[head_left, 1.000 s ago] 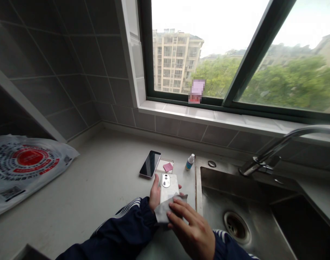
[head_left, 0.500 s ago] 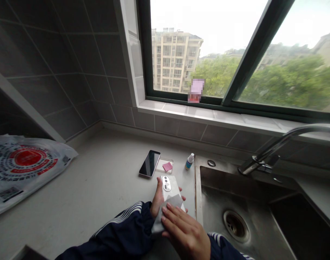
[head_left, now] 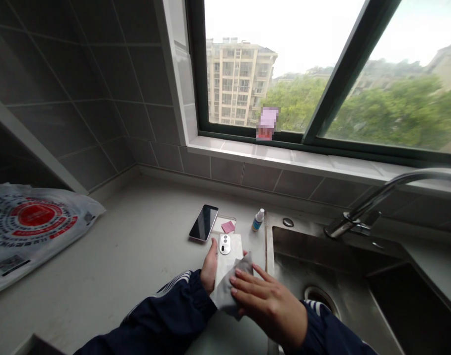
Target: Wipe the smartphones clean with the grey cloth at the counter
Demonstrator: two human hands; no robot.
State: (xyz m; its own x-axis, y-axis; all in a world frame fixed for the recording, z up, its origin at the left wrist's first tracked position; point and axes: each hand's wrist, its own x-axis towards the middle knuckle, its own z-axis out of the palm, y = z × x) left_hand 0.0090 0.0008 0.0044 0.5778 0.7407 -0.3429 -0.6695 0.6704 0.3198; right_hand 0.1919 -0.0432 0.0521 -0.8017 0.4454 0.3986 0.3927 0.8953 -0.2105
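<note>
A white smartphone [head_left: 227,254] lies back side up in my left hand [head_left: 209,264], its camera module pointing away from me. My left thumb runs along the phone's left edge; most of that hand is hidden beneath. Across the phone's lower back lies a grey cloth [head_left: 229,291]. My right hand [head_left: 264,298] presses the cloth onto the phone, fingers laid over it, with some cloth bunched beside the index finger. Just beyond are a dark-screened phone [head_left: 204,223], a clear phone case [head_left: 221,222] and a small pink piece [head_left: 228,227] resting on the case.
A small spray bottle [head_left: 258,220] stands by the rim of the steel sink [head_left: 270,261]. A curved faucet [head_left: 381,197] rises behind the basin. At the left, a printed plastic bag [head_left: 40,227] rests on the pale counter [head_left: 136,231], below a window.
My right hand and the cloth have shifted right across the phone's lower back, and the cloth's edge has folded up. The phone has moved slightly left and away from me.
</note>
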